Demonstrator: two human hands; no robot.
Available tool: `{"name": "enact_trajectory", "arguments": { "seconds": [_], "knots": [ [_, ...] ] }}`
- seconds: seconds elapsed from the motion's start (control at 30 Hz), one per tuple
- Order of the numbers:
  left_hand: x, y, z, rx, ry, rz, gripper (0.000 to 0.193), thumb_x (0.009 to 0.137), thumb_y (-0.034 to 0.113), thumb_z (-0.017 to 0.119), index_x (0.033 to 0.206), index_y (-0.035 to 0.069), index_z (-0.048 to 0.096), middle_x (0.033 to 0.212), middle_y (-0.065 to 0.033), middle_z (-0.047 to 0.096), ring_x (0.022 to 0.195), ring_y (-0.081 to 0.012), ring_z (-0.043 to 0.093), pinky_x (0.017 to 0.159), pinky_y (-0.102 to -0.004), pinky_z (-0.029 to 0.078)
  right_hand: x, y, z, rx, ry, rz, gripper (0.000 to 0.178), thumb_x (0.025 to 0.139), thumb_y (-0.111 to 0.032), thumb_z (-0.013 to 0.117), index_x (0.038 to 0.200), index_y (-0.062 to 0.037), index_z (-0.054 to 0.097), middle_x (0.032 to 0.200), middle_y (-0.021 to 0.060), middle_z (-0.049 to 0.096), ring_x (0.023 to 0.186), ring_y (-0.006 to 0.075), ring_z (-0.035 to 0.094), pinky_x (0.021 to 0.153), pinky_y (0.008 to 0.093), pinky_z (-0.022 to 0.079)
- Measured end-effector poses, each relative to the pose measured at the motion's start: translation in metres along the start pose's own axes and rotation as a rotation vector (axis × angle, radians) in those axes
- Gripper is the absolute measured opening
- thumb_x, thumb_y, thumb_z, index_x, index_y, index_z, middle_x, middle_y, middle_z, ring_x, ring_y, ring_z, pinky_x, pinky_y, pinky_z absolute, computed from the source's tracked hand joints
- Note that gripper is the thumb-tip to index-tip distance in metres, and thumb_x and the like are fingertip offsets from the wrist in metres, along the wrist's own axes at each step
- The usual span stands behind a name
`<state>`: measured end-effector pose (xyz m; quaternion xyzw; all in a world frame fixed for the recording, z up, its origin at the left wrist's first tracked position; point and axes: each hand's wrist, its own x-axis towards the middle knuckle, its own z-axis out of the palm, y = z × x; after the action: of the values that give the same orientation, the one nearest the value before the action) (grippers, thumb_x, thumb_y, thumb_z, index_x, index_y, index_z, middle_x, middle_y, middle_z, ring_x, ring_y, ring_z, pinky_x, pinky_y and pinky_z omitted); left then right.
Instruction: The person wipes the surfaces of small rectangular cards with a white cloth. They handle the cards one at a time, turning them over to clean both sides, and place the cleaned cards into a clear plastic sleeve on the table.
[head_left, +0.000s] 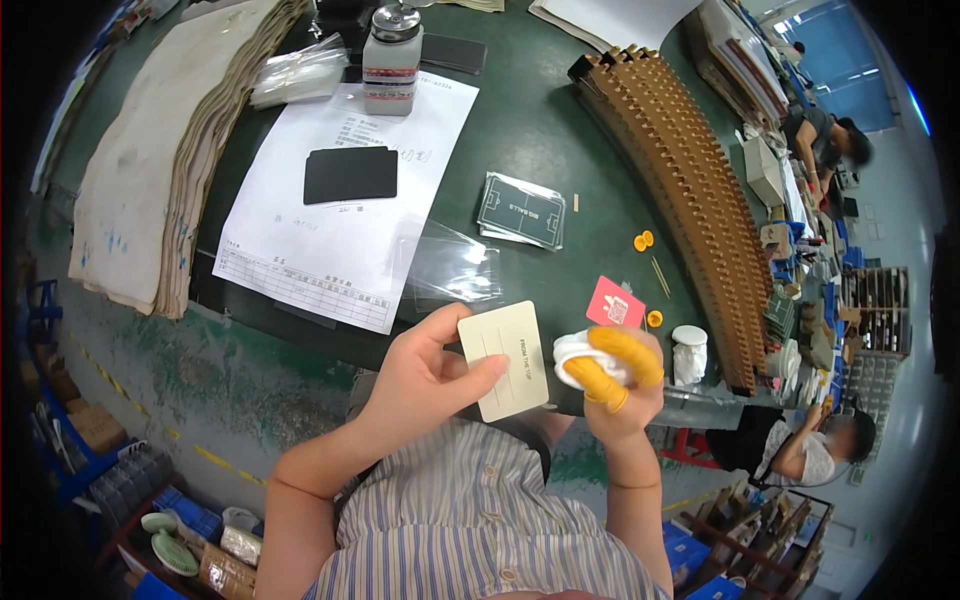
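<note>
Right now, cream card [519, 345] at counter's [545, 130] near edge, pinched by left hand [430, 365], thumb hiding part of face. Right of card, right hand [642, 392] clamped on white cloth [567, 366], cloth partly hidden. Beyond card: open room, one green-card stack [521, 212], count unclear; three yellow finger cots [655, 319], one red card [606, 297].

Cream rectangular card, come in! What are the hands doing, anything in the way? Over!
Left hand: pinching cream rectangular card. Right hand, yellow finger covers: holding white bunched cloth. Nothing visible between cloth and card.
</note>
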<state>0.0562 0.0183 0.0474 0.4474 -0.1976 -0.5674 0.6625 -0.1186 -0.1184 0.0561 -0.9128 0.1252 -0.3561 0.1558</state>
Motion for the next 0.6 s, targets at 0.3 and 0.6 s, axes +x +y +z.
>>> {"name": "enact_trajectory", "arguments": {
  "seconds": [0.3,0.6],
  "knots": [
    [-0.001,0.007,0.009,0.040,0.017,0.005,0.015,0.086,0.002,0.060,0.095,-0.003,0.049,0.097,-0.0078,0.061,0.086,-0.0119,0.064,0.070,-0.0210,0.053,0.005,-0.007,-0.002,-0.117,-0.087,-0.097,0.039,0.053,-0.010,0.072,0.092,-0.0136,0.072,0.101,0.0060,0.063,0.091,0.0228,0.057,0.071,0.0301,0.045],
    [-0.003,0.003,0.005,0.072,-0.014,0.050,0.014,0.085,0.001,0.061,0.094,-0.003,0.051,0.095,-0.0063,0.061,0.083,-0.0109,0.064,0.068,-0.0208,0.052,0.014,-0.008,0.012,-0.019,-0.027,-0.008,0.040,0.053,-0.002,0.070,0.091,-0.0109,0.072,0.099,0.0071,0.063,0.090,0.0238,0.057,0.070,0.0326,0.046]
  ]
}}
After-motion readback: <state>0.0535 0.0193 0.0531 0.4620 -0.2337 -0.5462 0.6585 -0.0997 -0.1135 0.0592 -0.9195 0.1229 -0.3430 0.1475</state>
